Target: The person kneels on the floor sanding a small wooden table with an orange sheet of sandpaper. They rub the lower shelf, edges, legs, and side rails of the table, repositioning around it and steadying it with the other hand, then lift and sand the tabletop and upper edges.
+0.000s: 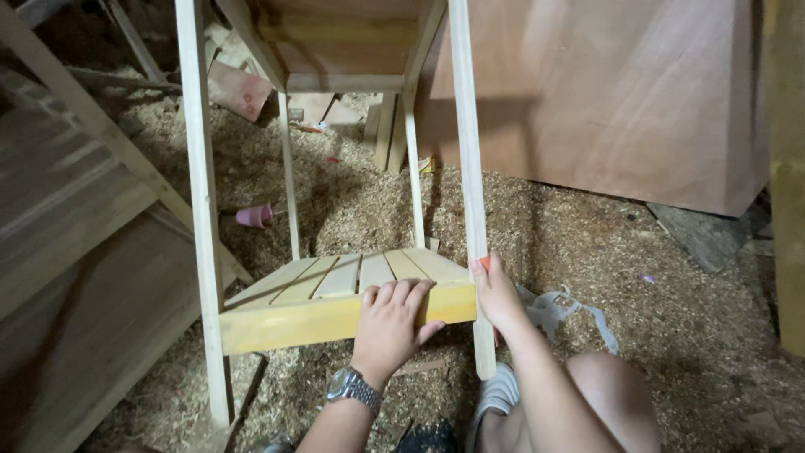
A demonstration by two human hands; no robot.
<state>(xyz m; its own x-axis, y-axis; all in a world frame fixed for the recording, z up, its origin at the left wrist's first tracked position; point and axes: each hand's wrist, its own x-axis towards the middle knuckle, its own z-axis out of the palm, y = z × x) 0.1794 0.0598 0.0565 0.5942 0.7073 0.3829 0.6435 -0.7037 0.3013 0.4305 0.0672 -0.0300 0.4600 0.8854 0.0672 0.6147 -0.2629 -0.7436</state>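
A pale wooden rack stands on a sawdust floor, with a slatted lower shelf (335,277) and four thin legs. My left hand (390,323), with a metal watch on the wrist, lies over the shelf's yellow front rail (285,323), fingers curled onto the slats. My right hand (496,294) presses against the front right leg (470,168) where it meets the rail. A small orange thing shows at my right fingertips; I cannot tell what it is. My bare knee is at the bottom right.
A large plywood panel (620,101) leans behind on the right. Slatted wooden boards (75,252) lie at the left. A pink cup (254,216) and a crumpled white plastic scrap (562,306) rest in the sawdust. A wooden post (788,184) stands at the far right.
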